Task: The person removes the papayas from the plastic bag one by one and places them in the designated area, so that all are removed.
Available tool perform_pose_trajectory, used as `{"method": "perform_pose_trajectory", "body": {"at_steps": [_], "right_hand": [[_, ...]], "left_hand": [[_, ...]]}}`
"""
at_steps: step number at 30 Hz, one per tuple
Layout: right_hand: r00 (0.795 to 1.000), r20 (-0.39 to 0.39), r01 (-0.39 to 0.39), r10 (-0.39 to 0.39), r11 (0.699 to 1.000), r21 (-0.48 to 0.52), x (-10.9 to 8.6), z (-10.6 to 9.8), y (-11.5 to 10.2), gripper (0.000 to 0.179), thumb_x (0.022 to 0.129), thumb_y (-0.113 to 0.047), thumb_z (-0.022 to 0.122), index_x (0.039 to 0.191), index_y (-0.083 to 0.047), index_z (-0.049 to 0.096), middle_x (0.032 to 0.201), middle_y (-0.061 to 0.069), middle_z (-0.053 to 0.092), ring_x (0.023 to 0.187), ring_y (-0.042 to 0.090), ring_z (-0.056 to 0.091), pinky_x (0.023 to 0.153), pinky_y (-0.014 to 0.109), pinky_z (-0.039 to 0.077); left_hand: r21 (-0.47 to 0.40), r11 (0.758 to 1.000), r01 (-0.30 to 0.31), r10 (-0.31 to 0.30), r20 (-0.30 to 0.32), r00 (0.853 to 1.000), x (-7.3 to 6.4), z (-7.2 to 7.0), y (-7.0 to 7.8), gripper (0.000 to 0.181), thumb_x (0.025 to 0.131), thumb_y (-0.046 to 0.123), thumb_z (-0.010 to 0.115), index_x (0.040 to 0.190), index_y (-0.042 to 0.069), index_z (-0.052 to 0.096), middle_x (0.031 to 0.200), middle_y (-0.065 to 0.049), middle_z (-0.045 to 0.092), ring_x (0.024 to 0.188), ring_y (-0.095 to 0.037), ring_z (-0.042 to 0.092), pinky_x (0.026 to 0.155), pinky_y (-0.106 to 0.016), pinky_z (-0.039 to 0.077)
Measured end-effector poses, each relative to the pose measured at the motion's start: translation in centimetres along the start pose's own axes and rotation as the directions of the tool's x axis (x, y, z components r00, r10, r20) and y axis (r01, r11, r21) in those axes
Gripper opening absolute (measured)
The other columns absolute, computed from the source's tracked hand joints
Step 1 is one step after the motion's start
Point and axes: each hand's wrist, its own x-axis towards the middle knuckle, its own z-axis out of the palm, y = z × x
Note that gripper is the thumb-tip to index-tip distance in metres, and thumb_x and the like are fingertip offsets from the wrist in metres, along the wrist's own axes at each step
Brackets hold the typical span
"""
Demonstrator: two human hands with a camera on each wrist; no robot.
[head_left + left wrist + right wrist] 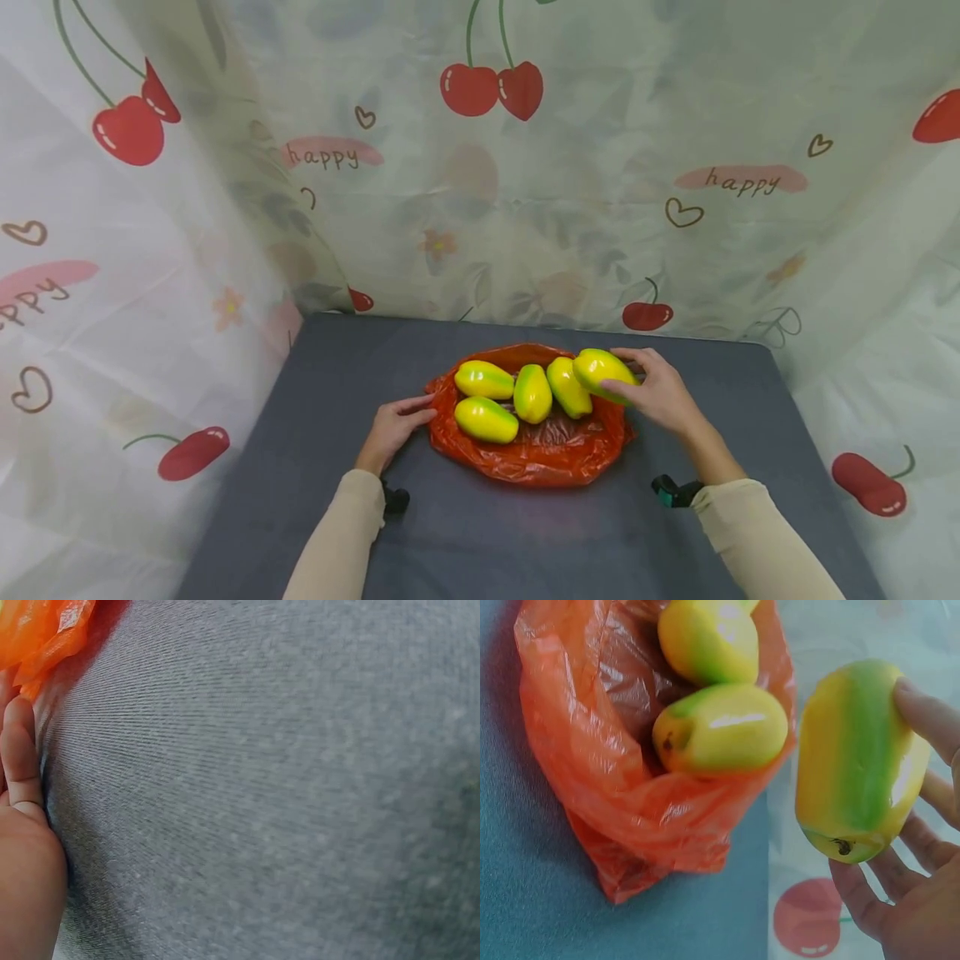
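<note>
A red plastic bag (525, 467) lies spread on the table, several yellow-green papayas resting in it, one of them a papaya (487, 419) at the near left. My left hand (393, 429) pinches the bag's left edge between thumb and fingers; in the left wrist view the thumb (21, 750) meets the orange-looking plastic. At the bag's far right, my right hand (663, 396) holds another papaya (862, 761), thumb on one side and fingers on the other. In the right wrist view this fruit appears beside the bag, its stem end facing the camera.
A dark grey cloth-covered table (345, 350) bears the bag. Pale curtains (480, 208) with cherry prints and "happy" lettering hang behind and at both sides. A dark wrist device (675, 492) sits at the right sleeve.
</note>
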Motion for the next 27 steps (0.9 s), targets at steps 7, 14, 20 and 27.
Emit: {"method": "perform_pose_trajectory", "body": {"at_steps": [7, 14, 20, 27], "right_hand": [[0.997, -0.06, -0.047, 0.047, 0.999, 0.008, 0.1, -0.8, 1.8, 0.071, 0.093, -0.05, 0.07, 0.149, -0.01, 0.051, 0.135, 0.017, 0.053, 0.12, 0.037, 0.054, 0.092, 0.049, 0.053], [0.992, -0.095, -0.079, 0.079, 0.997, -0.003, 0.0, -1.1, 3.4, 0.074, 0.095, -0.049, 0.069, 0.149, -0.004, 0.049, 0.138, 0.023, 0.05, 0.119, 0.04, 0.054, 0.093, 0.052, 0.052], [0.982, -0.156, -0.104, 0.109, 0.994, 0.04, 0.3, -1.4, 4.4, 0.074, 0.095, -0.047, 0.069, 0.15, -0.002, 0.046, 0.14, 0.026, 0.046, 0.123, 0.044, 0.054, 0.096, 0.057, 0.052], [0.955, -0.222, -0.185, 0.197, 0.98, 0.074, 0.7, -1.4, 6.0, 0.077, 0.097, -0.048, 0.066, 0.152, 0.001, 0.042, 0.142, 0.029, 0.042, 0.125, 0.044, 0.051, 0.095, 0.052, 0.05]], "left_hand": [[0.094, 0.995, -0.03, 0.027, 0.037, 0.999, 0.4, -0.1, 0.4, 0.039, 0.087, 0.037, 0.081, 0.124, 0.025, 0.076, 0.138, -0.005, 0.068, 0.137, -0.027, 0.055, 0.119, -0.052, 0.04], [0.124, 0.987, -0.099, 0.097, 0.018, 0.995, 0.7, -0.1, 0.8, 0.034, 0.087, 0.032, 0.082, 0.119, 0.022, 0.078, 0.129, -0.005, 0.073, 0.13, -0.026, 0.061, 0.114, -0.049, 0.045], [0.075, 0.991, -0.111, 0.11, 0.02, 0.994, 1.3, -0.6, 1.0, 0.036, 0.086, 0.034, 0.083, 0.118, 0.02, 0.078, 0.12, -0.003, 0.077, 0.12, -0.022, 0.068, 0.108, -0.045, 0.051], [0.056, 0.994, -0.091, 0.088, 0.059, 0.994, 1.5, -1.1, 0.9, 0.039, 0.084, 0.038, 0.084, 0.118, 0.021, 0.078, 0.124, -0.002, 0.075, 0.129, -0.022, 0.063, 0.115, -0.047, 0.045]]}}
